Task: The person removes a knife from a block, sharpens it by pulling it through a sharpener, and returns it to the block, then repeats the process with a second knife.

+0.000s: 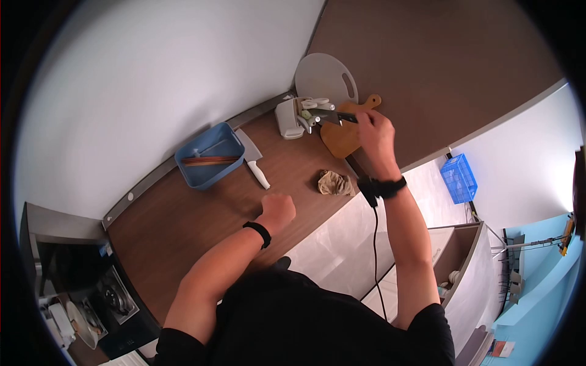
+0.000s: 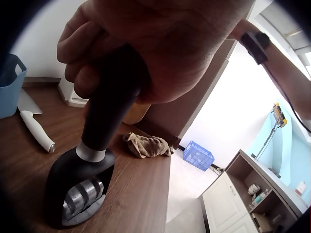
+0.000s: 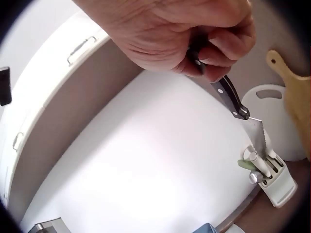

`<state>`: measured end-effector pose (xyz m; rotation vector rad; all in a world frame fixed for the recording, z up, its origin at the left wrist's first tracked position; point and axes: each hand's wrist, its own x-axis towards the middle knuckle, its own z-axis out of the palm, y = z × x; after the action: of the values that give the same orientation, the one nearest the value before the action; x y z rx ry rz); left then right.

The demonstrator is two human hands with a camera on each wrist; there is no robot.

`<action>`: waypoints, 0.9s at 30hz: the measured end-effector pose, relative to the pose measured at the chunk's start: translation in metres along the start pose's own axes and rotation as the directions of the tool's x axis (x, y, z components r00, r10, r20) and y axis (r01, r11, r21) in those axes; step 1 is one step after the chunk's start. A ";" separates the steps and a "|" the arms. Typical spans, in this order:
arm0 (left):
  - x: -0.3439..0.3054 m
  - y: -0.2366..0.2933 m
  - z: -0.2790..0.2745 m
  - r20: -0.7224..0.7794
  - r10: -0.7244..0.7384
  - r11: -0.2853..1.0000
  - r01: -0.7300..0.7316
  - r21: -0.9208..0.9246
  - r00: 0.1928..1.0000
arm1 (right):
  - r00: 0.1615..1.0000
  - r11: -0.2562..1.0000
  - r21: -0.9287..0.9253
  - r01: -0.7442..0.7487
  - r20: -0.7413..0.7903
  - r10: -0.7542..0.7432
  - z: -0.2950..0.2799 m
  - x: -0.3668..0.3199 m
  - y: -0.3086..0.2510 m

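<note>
Here, right hand (image 1: 373,131) holds knife (image 1: 332,114), left hand (image 1: 278,210) grips sharpener (image 2: 103,127)

One sharpener (image 2: 73,187); two cutting boards (image 1: 323,76); one bin (image 1: 215,175); one cloth (image 1: 334,182).

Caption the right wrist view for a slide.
Right hand grips a black-handled knife, blade down at the white knife block.
</note>
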<state>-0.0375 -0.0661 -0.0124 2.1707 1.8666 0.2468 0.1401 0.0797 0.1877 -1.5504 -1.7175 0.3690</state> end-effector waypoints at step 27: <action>0.034 0.012 -0.033 0.084 -0.021 0.998 0.015 0.063 0.996 | 0.747 -0.002 0.788 -0.616 0.585 0.317 -0.077 -0.281 0.073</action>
<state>-0.0308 -0.0308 0.0209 2.1679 1.8699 0.0929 0.2330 -0.1896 0.0916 -0.9372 -0.5320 1.7383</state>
